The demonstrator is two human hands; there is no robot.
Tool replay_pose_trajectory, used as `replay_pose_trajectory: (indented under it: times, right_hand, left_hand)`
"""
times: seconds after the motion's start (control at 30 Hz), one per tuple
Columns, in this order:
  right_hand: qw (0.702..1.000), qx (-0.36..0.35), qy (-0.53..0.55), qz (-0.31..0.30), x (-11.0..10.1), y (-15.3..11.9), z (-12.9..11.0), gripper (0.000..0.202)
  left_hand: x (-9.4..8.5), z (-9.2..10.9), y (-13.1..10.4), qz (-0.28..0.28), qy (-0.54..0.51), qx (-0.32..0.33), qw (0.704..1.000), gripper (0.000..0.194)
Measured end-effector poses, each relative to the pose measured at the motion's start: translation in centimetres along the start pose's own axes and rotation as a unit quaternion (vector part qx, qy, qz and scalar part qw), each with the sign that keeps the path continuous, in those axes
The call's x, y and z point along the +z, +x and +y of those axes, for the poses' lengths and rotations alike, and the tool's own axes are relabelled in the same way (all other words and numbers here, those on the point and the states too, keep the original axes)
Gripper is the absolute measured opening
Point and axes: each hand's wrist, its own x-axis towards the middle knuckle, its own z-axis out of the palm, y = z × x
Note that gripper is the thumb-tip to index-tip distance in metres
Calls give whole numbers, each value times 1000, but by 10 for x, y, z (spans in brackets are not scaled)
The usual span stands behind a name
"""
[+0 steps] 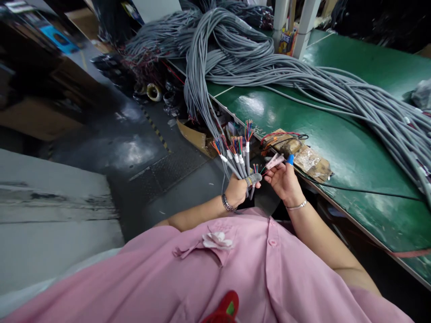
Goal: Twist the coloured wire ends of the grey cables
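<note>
My left hand point(238, 188) is wrapped round a bunch of grey multi-core cables point(239, 167). Their stripped ends point up, fanning out in thin coloured wires point(237, 144) above white bands. A grey cover sits on the left thumb. Close by on the right, my right hand point(283, 179) has its fingers bent around a pale pink clip-like piece point(274, 161); its exact kind is unclear. Thin red and green wires point(263, 170) run from one cable end towards that piece. A blue cover point(290, 159) caps one right-hand digit.
A thick heap of grey cables point(235, 67) crosses the green table point(336, 197) and hangs over its edge. Beside my right hand lies a tape-wrapped block point(310, 163) with red and black leads. A cardboard piece point(193, 137) is below the edge; a white post point(306, 29) rises behind.
</note>
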Motion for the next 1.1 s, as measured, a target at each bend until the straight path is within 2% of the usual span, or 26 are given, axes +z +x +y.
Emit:
replay_pose_trajectory:
  times: [0.2, 0.37, 0.6, 0.83, 1.0, 1.1]
  right_hand:
    - [998, -51, -20, 9, 5, -3, -2, 36]
    - [997, -73, -21, 33, 2, -2, 3, 40]
    - [994, -86, -12, 69, 4, 1, 3, 31]
    - [967, -194, -101, 127, 1, -1, 8, 38]
    - [992, -99, -47, 55, 4, 5, 5, 41]
    - [994, -93, -10, 64, 8, 9, 4, 38]
  left_hand:
    - [2, 2, 3, 45, -32, 7, 998, 24]
    - [7, 2, 8, 57, -18, 5, 998, 23]
    - [10, 0, 9, 55, -9, 6, 998, 20]
    - [7, 2, 9, 60, -17, -3, 998, 23]
    - [10, 1, 10, 48, -16, 4, 999, 22]
    - [12, -2, 11, 52, -7, 4, 999, 22]
